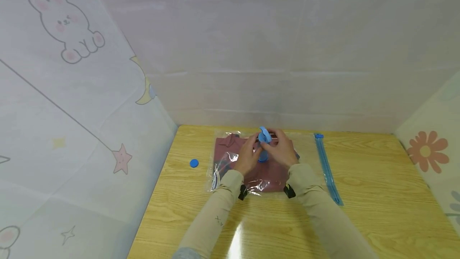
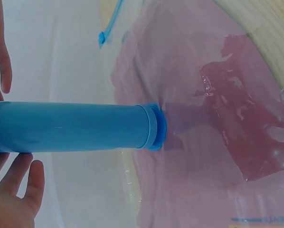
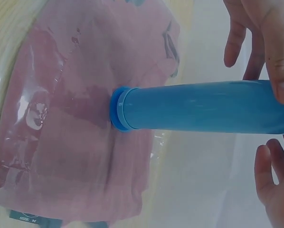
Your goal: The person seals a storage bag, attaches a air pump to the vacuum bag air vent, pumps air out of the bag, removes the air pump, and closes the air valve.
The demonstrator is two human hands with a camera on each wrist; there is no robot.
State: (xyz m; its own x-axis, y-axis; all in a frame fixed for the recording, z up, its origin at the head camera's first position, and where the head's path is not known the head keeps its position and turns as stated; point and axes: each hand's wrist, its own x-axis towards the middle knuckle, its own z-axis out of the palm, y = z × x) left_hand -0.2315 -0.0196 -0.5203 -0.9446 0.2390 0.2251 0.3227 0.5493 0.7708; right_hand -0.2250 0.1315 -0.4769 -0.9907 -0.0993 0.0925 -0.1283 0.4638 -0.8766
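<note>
A blue cylindrical hand pump (image 2: 75, 127) stands upright on the round blue valve (image 2: 163, 127) of a clear plastic storage bag (image 1: 305, 147). Inside the bag lies a folded dark red garment (image 1: 274, 177). My left hand (image 1: 247, 155) grips the pump's upper part from the left, its fingers around the barrel. From the other side my right hand (image 1: 282, 149) holds the same upper part, with the thumb against it. A lighter blue handle (image 1: 265, 134) sticks up between both hands. The far fingertips are partly hidden behind the pump.
A loose round blue cap (image 1: 194, 163) lies on the wooden table (image 1: 377, 171) left of the bag. The bag's blue zip strip (image 1: 327, 171) with its slider (image 1: 318, 136) runs along the right end. Behind the table hangs a pale sheet (image 1: 251, 51).
</note>
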